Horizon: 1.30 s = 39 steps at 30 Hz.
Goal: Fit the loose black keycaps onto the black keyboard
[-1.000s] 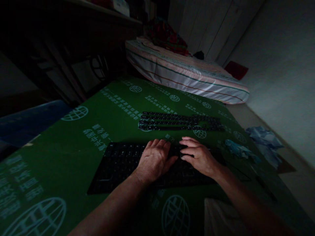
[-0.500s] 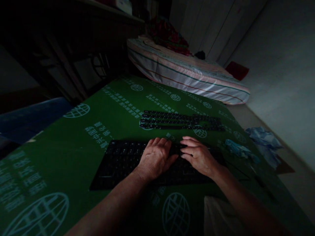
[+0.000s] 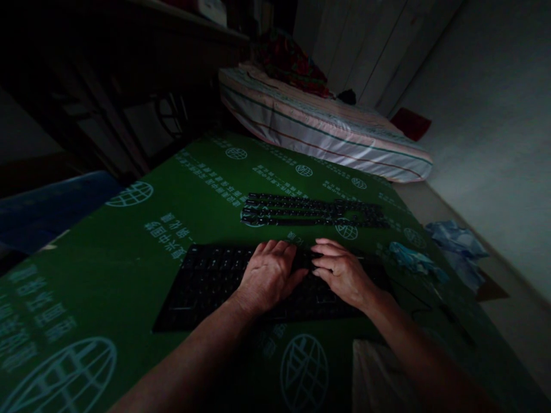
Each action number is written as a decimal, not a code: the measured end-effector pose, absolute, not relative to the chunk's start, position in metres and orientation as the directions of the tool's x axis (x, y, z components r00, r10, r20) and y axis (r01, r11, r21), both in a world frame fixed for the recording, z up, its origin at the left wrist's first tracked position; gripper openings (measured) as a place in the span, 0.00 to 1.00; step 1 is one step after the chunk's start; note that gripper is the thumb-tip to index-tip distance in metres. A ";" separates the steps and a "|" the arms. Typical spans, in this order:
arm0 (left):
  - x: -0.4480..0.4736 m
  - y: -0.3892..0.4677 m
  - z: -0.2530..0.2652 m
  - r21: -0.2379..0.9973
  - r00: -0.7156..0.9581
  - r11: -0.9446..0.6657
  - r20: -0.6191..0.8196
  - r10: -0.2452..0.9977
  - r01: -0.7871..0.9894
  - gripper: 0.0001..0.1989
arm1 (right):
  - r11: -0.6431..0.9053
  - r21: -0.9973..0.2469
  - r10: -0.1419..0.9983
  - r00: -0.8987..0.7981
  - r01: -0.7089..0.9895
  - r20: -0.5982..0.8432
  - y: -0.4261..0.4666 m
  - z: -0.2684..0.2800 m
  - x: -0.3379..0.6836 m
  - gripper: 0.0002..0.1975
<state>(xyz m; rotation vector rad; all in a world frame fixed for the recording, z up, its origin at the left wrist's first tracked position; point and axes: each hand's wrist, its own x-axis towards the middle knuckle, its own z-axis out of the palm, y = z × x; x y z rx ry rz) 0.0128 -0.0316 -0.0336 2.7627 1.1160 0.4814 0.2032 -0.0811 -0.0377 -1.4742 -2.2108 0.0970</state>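
Observation:
A black keyboard (image 3: 189, 292) lies on the green printed tabletop (image 3: 185, 183). My left hand (image 3: 272, 268) rests palm down over its middle, the fingers stretched to the far edge and the thumb pointing right. Just to the right, my right hand (image 3: 342, 274) touches the keyboard's upper part, its fingers slightly apart. Nothing held shows in either hand; the spots under the fingertips are dark and partly hidden. Beyond the keyboard, loose black keycaps (image 3: 284, 221) are laid out in several rows, with a block of them at the right end.
A crumpled blue cloth (image 3: 415, 259) lies right of the keyboard, near a thin cable (image 3: 415, 292) and a dark slender object (image 3: 456, 322). Something beige (image 3: 374, 373) is at the near edge. Past the table stands a bed with a striped sheet (image 3: 318, 129).
The whole view has shifted slightly. Both hands keep nearly the same place and shape on the keyboard; the keycap rows look the same.

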 end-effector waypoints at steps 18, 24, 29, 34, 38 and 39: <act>0.012 -0.031 -0.034 0.230 0.678 -0.727 0.264 0.686 0.647 0.16 | 0.380 -0.127 0.867 -0.306 0.916 0.393 -0.103 -0.042 0.192 0.13; 0.012 -0.030 -0.035 0.222 0.681 -0.727 0.254 0.687 0.650 0.16 | 0.385 -0.013 0.852 -0.350 0.923 0.389 -0.109 -0.046 0.190 0.16; 0.012 -0.030 -0.035 0.203 0.685 -0.733 0.261 0.680 0.650 0.17 | 0.377 0.007 0.858 -0.352 0.926 0.375 -0.111 -0.045 0.189 0.16; 0.013 -0.030 -0.035 0.194 0.685 -0.731 0.257 0.681 0.654 0.17 | 0.385 0.006 0.862 -0.362 0.923 0.354 -0.110 -0.044 0.188 0.17; 0.013 -0.029 -0.036 0.171 0.684 -0.728 0.254 0.684 0.664 0.17 | 0.364 0.001 0.866 -0.339 0.931 0.368 -0.111 -0.047 0.188 0.16; 0.013 -0.029 -0.036 0.167 0.684 -0.728 0.256 0.683 0.665 0.17 | 0.354 -0.007 0.865 -0.324 0.935 0.384 -0.111 -0.049 0.188 0.16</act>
